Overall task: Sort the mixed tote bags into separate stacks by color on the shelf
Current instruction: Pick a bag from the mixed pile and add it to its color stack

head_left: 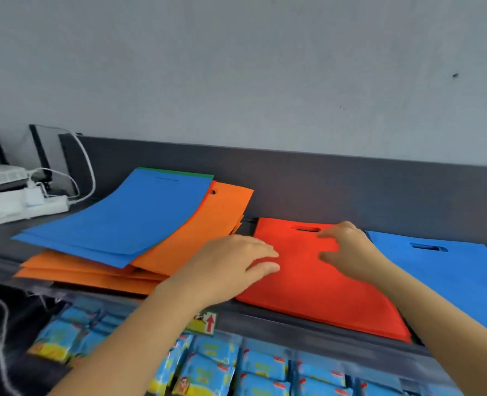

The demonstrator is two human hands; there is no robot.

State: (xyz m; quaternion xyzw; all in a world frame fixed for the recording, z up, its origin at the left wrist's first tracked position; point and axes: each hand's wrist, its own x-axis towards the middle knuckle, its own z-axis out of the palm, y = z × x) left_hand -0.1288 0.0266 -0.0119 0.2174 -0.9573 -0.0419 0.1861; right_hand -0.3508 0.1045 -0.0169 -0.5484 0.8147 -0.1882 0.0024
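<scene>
Bags of flat, felt-like fabric lie along a dark grey shelf (351, 192) in the head view, below a plain grey wall (265, 67).

A red-orange tote bag (322, 290) lies flat in the middle, with its cut-out handle slot at the far edge. The left hand (231, 261) rests on the bag's left edge, its fingers nearly straight and close together, gripping nothing. The right hand (342, 244) lies on the far part of the same bag. Its fingertips are lightly bent just beside the slot and its thumb is spread, touching the fabric rather than gripping it.

Just to the right, a blue tote bag (448, 275) lies flat with its oval handle hole towards the far side.

To the left is a mixed pile. A second blue bag (116, 221) curves across the top, with a thin green edge (179, 172) showing behind it. Several orange bags (205, 235) fan out underneath, some overhanging the near edge.

At far left a white power strip (33, 208) sits with its cables. Blue snack packets (265, 364) fill the level below.
</scene>
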